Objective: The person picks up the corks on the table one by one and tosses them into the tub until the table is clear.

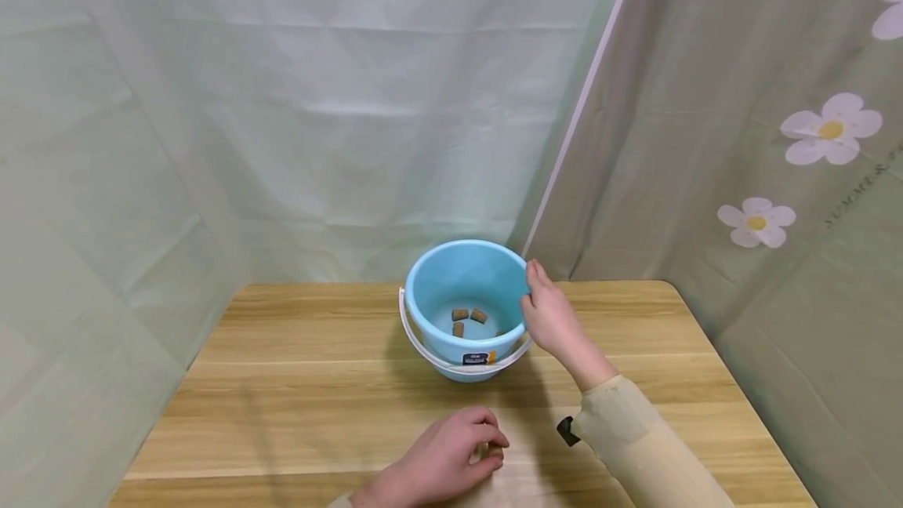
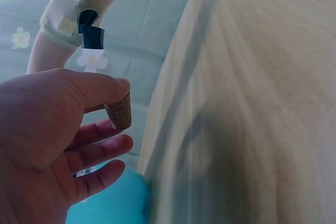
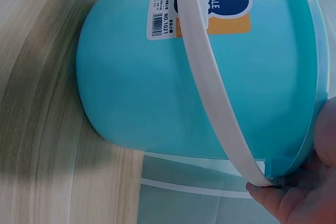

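A light blue bucket (image 1: 462, 277) stands on the wooden table, its white handle (image 1: 430, 357) hanging down at the front. Several brown corks (image 1: 478, 316) lie on its floor. My right hand (image 1: 553, 316) grips the bucket's rim at the right side; in the right wrist view the fingers (image 3: 273, 198) wrap the rim beside the handle's end. Nearer the table's front, my left hand (image 1: 451, 449) pinches one cork (image 2: 120, 112) between thumb and index finger, the other fingers loosely bent. That cork is mostly hidden by the fingers in the head view.
The wooden table (image 1: 296, 382) reaches back to a pale curtain (image 1: 395, 116) just behind the bucket. More curtain with white flowers (image 1: 832, 129) hangs along the right side. A small black piece (image 1: 567, 431) sits at the right sleeve's cuff.
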Available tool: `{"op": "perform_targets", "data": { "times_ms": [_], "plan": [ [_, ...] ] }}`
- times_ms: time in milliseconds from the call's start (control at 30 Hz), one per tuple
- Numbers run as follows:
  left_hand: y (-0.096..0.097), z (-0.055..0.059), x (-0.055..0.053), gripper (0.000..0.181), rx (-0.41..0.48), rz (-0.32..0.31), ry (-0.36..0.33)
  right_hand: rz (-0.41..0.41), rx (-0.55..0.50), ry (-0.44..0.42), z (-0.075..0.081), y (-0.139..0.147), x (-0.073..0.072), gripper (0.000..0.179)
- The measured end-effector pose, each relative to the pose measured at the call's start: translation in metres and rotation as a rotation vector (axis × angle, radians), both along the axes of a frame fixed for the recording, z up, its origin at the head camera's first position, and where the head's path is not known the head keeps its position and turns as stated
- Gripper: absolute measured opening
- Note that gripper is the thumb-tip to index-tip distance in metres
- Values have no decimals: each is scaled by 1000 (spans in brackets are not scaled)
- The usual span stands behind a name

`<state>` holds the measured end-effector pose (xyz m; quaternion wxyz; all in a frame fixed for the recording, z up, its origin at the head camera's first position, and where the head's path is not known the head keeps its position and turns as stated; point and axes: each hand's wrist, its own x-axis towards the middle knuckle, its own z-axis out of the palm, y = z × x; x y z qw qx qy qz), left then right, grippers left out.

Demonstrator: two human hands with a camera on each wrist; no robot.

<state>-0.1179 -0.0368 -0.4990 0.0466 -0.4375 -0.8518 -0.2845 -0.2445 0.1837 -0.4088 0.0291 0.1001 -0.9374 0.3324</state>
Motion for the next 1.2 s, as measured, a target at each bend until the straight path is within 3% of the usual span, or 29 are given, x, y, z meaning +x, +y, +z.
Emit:
{"op": "perform_targets", "data": {
  "times_ms": [700,967,1200],
  "plan": [
    [-5,19,-8,14,87,-4,43,3,-5,-3,0,0,-1,62],
    [-9,38,-7,14,127,-11,71,2,-1,-13,-1,0,0,62],
    [-15,66,-15,18,209,-41,139,-5,0,5,-1,0,-1,62]
  ]
}}
